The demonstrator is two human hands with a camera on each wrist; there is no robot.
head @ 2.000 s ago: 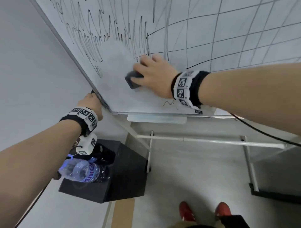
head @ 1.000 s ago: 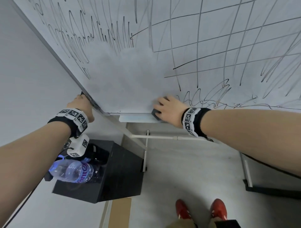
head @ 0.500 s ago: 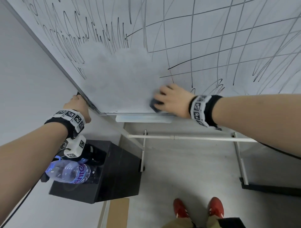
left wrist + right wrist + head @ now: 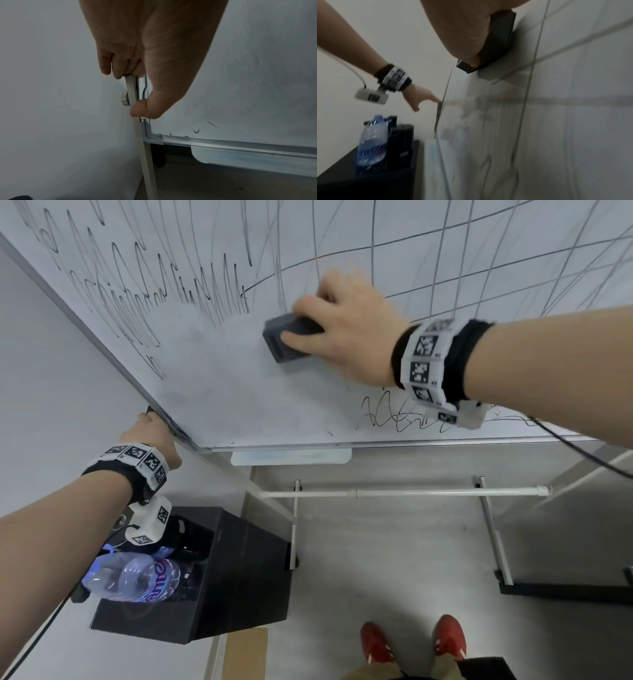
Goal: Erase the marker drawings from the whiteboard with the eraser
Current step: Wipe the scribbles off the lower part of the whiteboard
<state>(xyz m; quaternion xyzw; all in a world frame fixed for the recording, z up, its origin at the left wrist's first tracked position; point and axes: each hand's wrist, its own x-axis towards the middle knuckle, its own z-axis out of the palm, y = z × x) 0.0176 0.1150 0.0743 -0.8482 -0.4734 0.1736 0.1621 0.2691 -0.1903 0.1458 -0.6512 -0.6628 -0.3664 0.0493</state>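
Observation:
The whiteboard (image 4: 239,392) fills the upper head view, with black zigzag scribbles (image 4: 147,289) at upper left, a line grid at upper right and a small scribble (image 4: 394,416) near the bottom edge. A wiped, smudged patch lies in its lower left. My right hand (image 4: 342,333) grips the dark grey eraser (image 4: 287,337) and presses it flat on the board (image 4: 573,121); the eraser (image 4: 498,44) shows under my palm in the right wrist view. My left hand (image 4: 154,436) grips the board's left frame edge (image 4: 132,88) near the bottom corner, thumb (image 4: 145,108) on the front.
A marker tray (image 4: 291,457) hangs under the board's bottom edge. A black cabinet (image 4: 222,577) stands at lower left with a plastic water bottle (image 4: 137,577) on it. The stand's white crossbar (image 4: 411,493) and legs stand over a grey floor. My red shoes (image 4: 411,642) are below.
My right hand has carried the eraser up from the board's bottom edge to the boundary of the scribbles and grid. The left hand has kept its hold on the frame.

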